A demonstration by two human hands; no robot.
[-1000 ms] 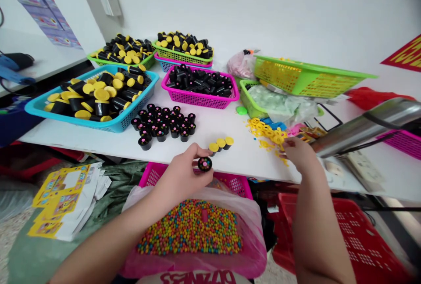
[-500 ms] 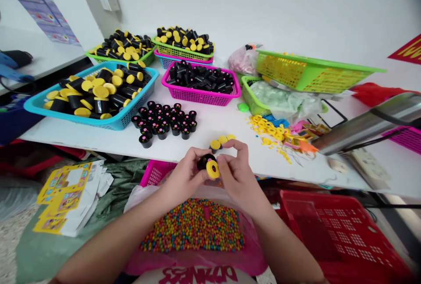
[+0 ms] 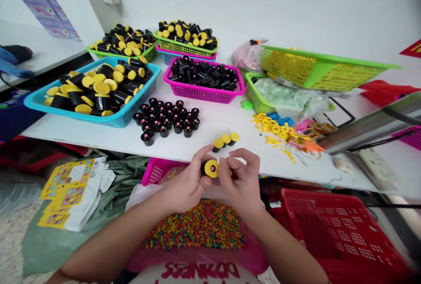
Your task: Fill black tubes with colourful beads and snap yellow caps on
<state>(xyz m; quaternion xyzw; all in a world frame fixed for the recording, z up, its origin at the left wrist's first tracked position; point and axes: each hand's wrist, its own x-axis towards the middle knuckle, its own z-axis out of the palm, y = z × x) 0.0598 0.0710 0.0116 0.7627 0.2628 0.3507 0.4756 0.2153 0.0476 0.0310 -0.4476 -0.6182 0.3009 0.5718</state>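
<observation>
My left hand is closed around a small black cup. A yellow ring sits on the cup's mouth, with a pink dot showing through its hole. Beside it, the fingers of my right hand are pinched together close to the ring's edge. A bit of a yellow piece shows between them, mostly hidden. Just beyond my hands, three black cups with yellow caps stand in a row on the white table. Under my forearms lies a plastic-lined tub of small multicoloured balls.
Several open black cups stand grouped left of the capped row. Behind are a blue basket of capped cups and a pink basket of black ones. Loose yellow rings lie right. A red crate sits below the table's right.
The yellow ring now faces up more squarely on the cup, its hole showing the pink dot. My right hand has drawn slightly right, away from the ring. The view has shifted a little.
</observation>
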